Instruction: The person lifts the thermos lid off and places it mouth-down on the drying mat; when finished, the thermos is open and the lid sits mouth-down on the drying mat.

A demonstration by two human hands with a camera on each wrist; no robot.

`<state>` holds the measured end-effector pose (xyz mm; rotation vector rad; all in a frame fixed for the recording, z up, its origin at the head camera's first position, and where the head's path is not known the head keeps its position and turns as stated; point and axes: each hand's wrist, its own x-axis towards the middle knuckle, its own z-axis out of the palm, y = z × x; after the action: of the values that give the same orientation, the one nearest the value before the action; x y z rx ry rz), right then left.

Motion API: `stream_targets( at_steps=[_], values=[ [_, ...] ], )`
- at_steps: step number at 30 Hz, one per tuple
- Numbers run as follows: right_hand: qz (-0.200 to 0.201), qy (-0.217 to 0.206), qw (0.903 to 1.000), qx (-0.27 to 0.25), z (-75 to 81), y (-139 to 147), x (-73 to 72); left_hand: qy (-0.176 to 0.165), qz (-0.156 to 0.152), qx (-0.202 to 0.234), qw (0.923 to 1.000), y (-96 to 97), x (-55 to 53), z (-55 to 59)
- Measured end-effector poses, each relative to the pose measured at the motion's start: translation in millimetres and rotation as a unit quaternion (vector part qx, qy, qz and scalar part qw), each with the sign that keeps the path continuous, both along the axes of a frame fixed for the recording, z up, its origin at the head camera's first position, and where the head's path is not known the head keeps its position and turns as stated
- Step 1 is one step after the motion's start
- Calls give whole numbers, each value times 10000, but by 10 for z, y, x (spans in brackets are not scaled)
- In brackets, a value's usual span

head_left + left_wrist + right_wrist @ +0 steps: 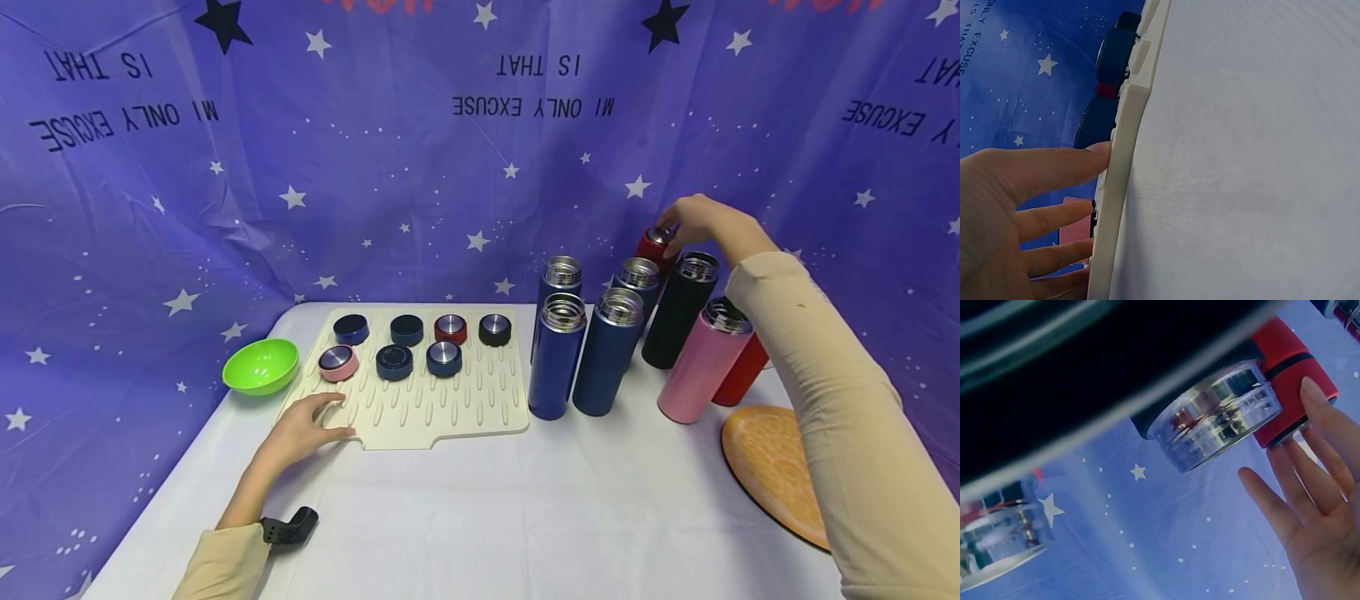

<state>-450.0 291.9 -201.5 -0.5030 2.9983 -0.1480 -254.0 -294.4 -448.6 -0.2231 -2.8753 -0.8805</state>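
Note:
At the back right, my right hand [701, 223] reaches over a capped red flask [651, 248]. Thumb and fingers stand around its red lid [1294, 394], with some fingertips hidden behind it. One finger sticks out apart from the lid. My left hand [300, 429] is at the front left corner of a white ribbed mat [480, 421], fingers spread and relaxed, holding nothing. Nearest to it is a pink lid [338, 363]. In the left wrist view, the thumb [1094, 159] is at the mat's edge.
Uncapped flasks stand close together: blue [553, 367], dark blue [603, 362], black [675, 321] and pink [701, 371]. Another red flask [738, 379] is partly behind my sleeve. Several lids [445, 359] lie on the mat. A green bowl [258, 368] and an orange round mat [772, 467] lie at the sides.

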Motion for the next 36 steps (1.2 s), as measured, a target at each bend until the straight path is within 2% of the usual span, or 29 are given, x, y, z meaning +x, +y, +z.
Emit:
stream_targets(
  at_steps=[9,18,27,36],
  values=[
    [-32,-86,9995,-307,3,-12,-1,25,20,-8,10000,-12,4,10],
    [18,-186,9998,-112,12,-31,32,24,20,-13,10000,-13,7,18],
    [-87,-263,9996,53,-16,-43,-9,52,-1,8,10000,-41,-9,-14],
    [208,-279,9994,53,-45,-43,-26,-11,11,54,10000,-15,15,-6]
  ],
)
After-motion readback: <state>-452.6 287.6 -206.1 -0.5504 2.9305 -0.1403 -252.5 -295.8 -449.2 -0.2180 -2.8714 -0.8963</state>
